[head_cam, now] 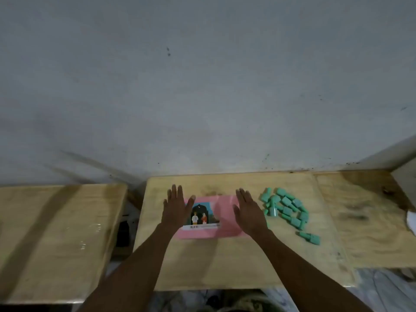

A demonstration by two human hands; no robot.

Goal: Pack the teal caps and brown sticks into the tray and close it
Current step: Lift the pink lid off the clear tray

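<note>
A flat pink tray [222, 224] with a picture label of two figures lies closed on the middle wooden table [225, 262]. My left hand [176, 210] lies flat over its left edge, fingers spread and holding nothing. Over the tray's right edge my right hand [249, 212] is open too, fingers straight. A heap of several teal caps [287, 208] lies on the table just right of my right hand, with a few more caps [311, 238] a little nearer me. No brown sticks are visible.
A second wooden table [56, 239] stands to the left across a dark gap. Another wooden surface [371, 221] adjoins on the right, with something white [412, 221] at the frame edge. A grey wall [202, 86] rises right behind the tables.
</note>
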